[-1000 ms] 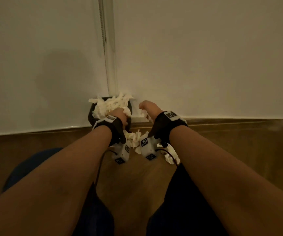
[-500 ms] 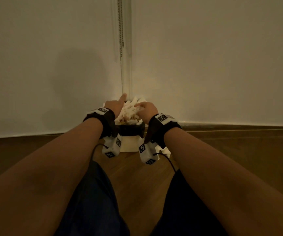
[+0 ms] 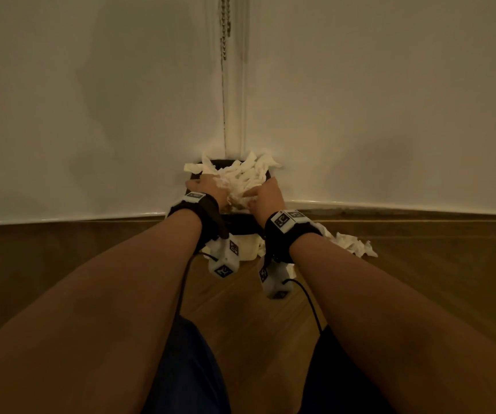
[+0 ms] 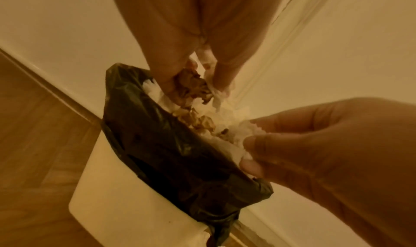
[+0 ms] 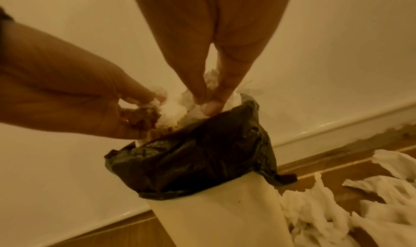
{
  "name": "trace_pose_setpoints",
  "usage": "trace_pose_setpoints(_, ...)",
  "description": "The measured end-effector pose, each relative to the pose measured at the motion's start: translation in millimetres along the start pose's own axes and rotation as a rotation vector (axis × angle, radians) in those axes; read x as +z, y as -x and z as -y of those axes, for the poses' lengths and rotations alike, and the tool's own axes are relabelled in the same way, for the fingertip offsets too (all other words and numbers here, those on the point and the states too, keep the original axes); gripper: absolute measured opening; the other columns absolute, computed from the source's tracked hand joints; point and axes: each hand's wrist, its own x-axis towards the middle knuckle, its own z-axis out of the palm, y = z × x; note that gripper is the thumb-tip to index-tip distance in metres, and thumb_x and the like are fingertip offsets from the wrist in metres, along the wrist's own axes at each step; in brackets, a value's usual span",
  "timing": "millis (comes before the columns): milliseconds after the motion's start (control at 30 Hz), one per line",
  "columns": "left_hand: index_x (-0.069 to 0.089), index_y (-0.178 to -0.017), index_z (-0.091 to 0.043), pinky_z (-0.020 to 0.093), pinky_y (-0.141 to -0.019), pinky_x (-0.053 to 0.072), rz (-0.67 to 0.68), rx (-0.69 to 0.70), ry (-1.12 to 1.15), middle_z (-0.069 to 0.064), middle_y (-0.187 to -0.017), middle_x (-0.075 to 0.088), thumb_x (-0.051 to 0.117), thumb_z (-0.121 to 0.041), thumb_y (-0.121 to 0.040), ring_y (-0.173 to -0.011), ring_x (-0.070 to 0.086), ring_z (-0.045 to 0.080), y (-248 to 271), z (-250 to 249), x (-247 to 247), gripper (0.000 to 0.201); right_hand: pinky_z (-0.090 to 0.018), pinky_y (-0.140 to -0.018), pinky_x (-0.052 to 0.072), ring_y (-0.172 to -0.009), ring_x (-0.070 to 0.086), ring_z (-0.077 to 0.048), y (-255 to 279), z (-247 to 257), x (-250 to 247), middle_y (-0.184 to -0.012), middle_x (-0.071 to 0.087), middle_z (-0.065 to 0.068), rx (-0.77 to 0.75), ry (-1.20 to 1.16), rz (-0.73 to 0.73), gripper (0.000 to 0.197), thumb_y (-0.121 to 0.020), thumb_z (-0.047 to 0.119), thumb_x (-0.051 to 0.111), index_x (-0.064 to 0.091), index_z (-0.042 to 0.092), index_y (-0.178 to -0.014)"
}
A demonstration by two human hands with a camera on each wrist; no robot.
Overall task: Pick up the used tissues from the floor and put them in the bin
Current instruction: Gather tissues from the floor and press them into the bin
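Your left hand [image 3: 207,186] and right hand [image 3: 266,195] both pinch tissues [image 3: 246,174] piled in the bin [image 5: 216,215] by the far wall. More tissues [image 5: 337,208] lie on the floor to its right.

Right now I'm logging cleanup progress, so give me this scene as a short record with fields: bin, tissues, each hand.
bin: cream plastic bin with black plastic liner, standing in the wall corner
bin contents: white crumpled tissues heaped above the rim
left hand: over the bin, grip on a brown-stained wad
right hand: pinches white tissue at the bin mouth
still on floor: torn white tissue pieces to the bin's right
floor: brown wood
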Motion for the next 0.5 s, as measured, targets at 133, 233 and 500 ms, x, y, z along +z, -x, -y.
trace_pose_setpoints(133, 0.044, -0.133, -0.012, 0.029, -0.089, 0.031, 0.021, 0.025, -0.130, 0.013, -0.139, 0.041, 0.058, -0.036, -0.090, -0.128, 0.039, 0.032, -3.7, 4.2, 9.0, 0.052, -0.030, -0.096, 0.044, -0.115, 0.055, -0.027, -10.5, -2.0, 5.5, -0.125, 0.059, -0.012, -0.026, 0.050, 0.029, 0.024, -0.091, 0.008, 0.056, 0.070, 0.011, -0.110)
trace_pose_setpoints(233, 0.050, -0.128, -0.010, 0.037, -0.103, 0.038, 0.090, 0.048, -0.198, 0.013, -0.134, 0.050, 0.058, -0.029, -0.091, -0.124, 0.045, 0.030, -7.5, 7.6, 12.5, 0.042, -0.031, -0.086, 0.045, -0.108, 0.056, -0.026, -12.5, -4.8, 10.8, -0.113, 0.063, -0.011, 0.014, 0.092, -0.016, 0.020, -0.091, 0.013, 0.056, 0.065, 0.014, -0.108)
trace_pose_setpoints(500, 0.065, -0.107, -0.001, 0.035, -0.088, 0.045, 0.145, 0.169, -0.460, 0.019, -0.114, 0.062, 0.052, -0.020, -0.093, -0.106, 0.057, 0.033, -2.1, 9.7, 9.4, 0.027, -0.032, -0.097, 0.041, -0.120, 0.051, -0.030, -16.9, 13.0, 15.7, -0.132, 0.051, -0.018, -0.009, 0.247, 0.174, 0.029, -0.098, 0.015, 0.044, 0.052, 0.000, -0.122)
